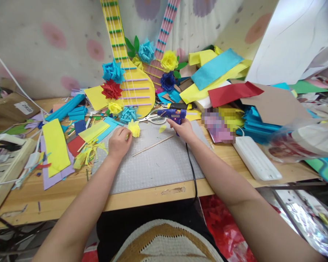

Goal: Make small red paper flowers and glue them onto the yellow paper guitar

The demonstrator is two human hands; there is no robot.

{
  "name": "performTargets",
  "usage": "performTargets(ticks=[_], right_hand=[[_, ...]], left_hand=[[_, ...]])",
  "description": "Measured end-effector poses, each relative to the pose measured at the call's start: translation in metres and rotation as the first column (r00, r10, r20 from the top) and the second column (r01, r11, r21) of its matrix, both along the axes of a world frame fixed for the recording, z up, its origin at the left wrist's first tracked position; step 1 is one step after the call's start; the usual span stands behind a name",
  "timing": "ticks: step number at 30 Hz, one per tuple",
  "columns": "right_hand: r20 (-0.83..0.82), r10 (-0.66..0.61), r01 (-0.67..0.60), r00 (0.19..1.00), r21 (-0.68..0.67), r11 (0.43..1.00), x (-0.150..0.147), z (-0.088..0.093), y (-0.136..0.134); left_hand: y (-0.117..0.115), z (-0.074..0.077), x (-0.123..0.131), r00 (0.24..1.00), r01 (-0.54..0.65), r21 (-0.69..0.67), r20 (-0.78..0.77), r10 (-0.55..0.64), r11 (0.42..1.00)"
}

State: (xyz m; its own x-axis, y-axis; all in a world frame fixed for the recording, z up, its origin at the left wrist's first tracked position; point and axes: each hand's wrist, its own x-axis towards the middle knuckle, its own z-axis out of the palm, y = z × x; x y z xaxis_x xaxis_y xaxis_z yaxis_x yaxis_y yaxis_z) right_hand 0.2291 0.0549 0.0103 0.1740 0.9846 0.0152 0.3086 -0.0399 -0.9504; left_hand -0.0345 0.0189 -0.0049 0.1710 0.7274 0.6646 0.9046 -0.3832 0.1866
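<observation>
Holding yellow flower [135, 128] left, glue gun [177, 115] right, hands [119, 142] [183, 130] sit between box [9, 109] and bag [303, 142], contents blurred.

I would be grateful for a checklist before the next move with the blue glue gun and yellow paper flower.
1. Blue plastic glue gun in right hand: ok.
2. Yellow paper flower in left hand: ok.
3. Left hand apart from the gun's nozzle: ok.
4. Glue hot: cannot tell; a small red light glows.
5. Grey gridded cutting mat free of loose pieces: not ok; a thin wooden stick lies on it.
6. Black power cord free of snags: cannot tell; it runs out of view.
</observation>
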Motion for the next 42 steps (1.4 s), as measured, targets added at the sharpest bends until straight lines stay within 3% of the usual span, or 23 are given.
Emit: performTargets(ticks=[16, 21, 24, 28, 42], right_hand=[[0.013, -0.013, 0.013, 1.0, 0.003, 1.0, 0.0, 0.002, -0.001], [0.019, -0.011, 0.012, 1.0, -0.014, 1.0, 0.0, 0.003, -0.001], [0.016, -0.009, 0.009, 1.0, -0.009, 1.0, 0.0, 0.003, -0.001], [0.01, 0.004, -0.003, 1.0, -0.012, 1.0, 0.0, 0.005, -0.002], [0.021, 0.007, -0.007, 1.0, 0.017, 1.0, 0.0, 0.001, -0.001]], left_hand=[[-0.003, -0.001, -0.001, 0.996, 0.077, -0.1, 0.055, -0.072, 0.992], [-0.011, 0.003, -0.003, 0.973, 0.155, -0.21, 0.2, -0.113, 0.965], [-0.015, 0.007, -0.005, 0.97, 0.102, -0.205, 0.237, -0.052, 0.973], [-0.016, 0.007, -0.007, 0.983, 0.027, -0.175, 0.183, 0.005, 0.984], [-0.013, 0.003, -0.006, 0.995, 0.097, -0.171, 0.039, -0.092, 0.98]])
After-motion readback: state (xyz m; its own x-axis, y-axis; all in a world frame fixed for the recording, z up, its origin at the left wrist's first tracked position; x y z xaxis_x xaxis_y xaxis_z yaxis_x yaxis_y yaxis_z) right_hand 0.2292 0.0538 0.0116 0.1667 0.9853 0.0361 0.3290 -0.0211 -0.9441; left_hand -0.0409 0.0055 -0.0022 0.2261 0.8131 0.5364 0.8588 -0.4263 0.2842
